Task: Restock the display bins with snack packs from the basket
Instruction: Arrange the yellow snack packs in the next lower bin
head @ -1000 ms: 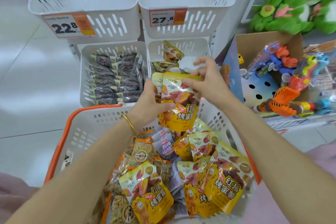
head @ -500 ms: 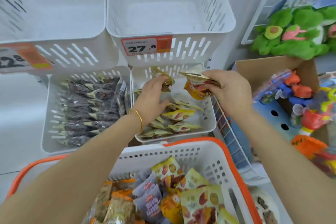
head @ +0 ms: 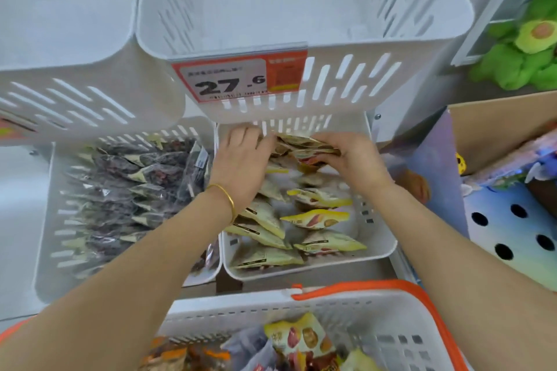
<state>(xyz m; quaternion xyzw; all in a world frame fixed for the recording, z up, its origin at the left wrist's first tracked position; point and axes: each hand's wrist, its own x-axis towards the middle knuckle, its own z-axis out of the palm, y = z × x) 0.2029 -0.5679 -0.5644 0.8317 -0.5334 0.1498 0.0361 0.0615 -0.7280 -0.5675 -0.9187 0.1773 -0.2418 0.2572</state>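
Slip risk at bin [head: 380, 239] back.
R hand [head: 351, 158] pinches packs [head: 304, 146], L hand [head: 241, 166] flat; loose grip may drop them askew.

- White slotted plastic display bins [head: 376, 238]: plain white, with rows of slits.
- Yellow foil snack packs [head: 316, 218]: yellow faces with red-brown print. The backs are pale cream with black strips.
- Dark film snack packs [head: 126, 190]: purple-black with cream corners.
- Rectangular paper price tag [head: 241, 78]: white panel, black numerals, orange border.
- White perforated plastic basket [head: 376, 286]: orange rim.
- Thin metal bangle [head: 226, 196]: gold.
- Plush avocado toy [head: 518, 51]: bright green with a tan centre.
- Printed cardboard toy box [head: 512, 226]: lilac-blue with black dots.
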